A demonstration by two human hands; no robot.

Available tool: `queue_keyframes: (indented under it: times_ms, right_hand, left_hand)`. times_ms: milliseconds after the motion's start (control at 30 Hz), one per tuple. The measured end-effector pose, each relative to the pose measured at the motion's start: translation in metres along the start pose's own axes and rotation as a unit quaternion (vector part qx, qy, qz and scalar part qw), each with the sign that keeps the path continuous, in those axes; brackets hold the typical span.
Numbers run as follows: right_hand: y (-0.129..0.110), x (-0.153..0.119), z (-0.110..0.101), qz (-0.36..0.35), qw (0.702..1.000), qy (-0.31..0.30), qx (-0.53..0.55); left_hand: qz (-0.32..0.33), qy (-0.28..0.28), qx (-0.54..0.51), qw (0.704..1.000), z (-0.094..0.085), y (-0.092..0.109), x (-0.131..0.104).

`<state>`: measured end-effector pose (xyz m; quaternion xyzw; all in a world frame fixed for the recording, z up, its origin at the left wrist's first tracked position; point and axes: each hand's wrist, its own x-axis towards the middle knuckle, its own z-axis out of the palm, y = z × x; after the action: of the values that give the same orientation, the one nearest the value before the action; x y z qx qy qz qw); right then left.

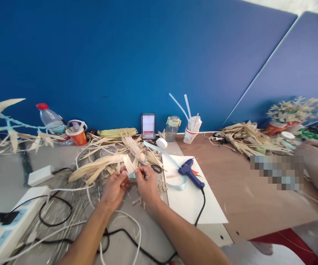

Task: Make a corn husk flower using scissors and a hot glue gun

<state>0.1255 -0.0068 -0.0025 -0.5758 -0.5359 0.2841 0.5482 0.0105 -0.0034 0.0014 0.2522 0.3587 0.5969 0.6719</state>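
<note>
My left hand [115, 189] pinches a pale strip of dried corn husk [129, 164] between thumb and fingers. Close beside it, the closed fingertips of my right hand [148, 183] grip the same piece from the other side. A bit of light blue ribbon [131, 176] shows between the two hands at the husk's lower end; which fingers press on it I cannot tell. Behind the hands spreads a heap of dry corn husks [98, 165]. Black-handled scissors [156, 169] lie partly hidden just right of my right hand.
A blue glue gun [191, 173] and a loop of ribbon [179, 186] rest on white paper [200, 209]. Cables and a power strip [18, 217] occupy the left. A phone [148, 126], glass jar [172, 129] and paper cup [190, 135] stand behind. A co-worker's hand [314, 156] is far right.
</note>
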Motion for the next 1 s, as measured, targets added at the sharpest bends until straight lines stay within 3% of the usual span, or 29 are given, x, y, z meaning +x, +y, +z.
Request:
queue_keyframes:
  times_ms: [100, 267, 433, 500, 600, 833, 1000]
  right_hand:
    - [-0.001, -0.002, 0.003, -0.007, 1.000, -0.002, -0.011]
    - [-0.004, -0.007, 0.004, -0.019, 0.999, -0.021, -0.034]
    - [0.006, 0.018, -0.021, 0.022, 0.996, -0.027, -0.078]
    - [0.011, 0.030, -0.036, 0.042, 0.984, -0.038, -0.168]
    - [0.013, 0.038, -0.049, 0.070, 0.958, -0.108, -0.258]
    - [0.002, 0.027, -0.038, -0.002, 0.892, -0.120, -0.437]
    - [0.001, 0.024, -0.039, -0.013, 0.876, -0.121, -0.467]
  left_hand:
    - [-0.005, 0.002, 0.007, 1.000, 0.003, 0.000, -0.001]
    - [0.020, 0.078, 0.033, 0.996, 0.005, -0.001, 0.000]
    - [0.075, 0.101, 0.057, 0.990, -0.003, -0.003, 0.005]
    - [0.086, 0.099, 0.070, 0.989, -0.006, -0.004, 0.007]
    - [0.092, 0.097, 0.082, 0.988, -0.006, -0.004, 0.007]
    - [0.083, 0.100, 0.093, 0.987, -0.007, -0.005, 0.007]
    - [0.082, 0.101, 0.098, 0.987, -0.007, -0.007, 0.007]
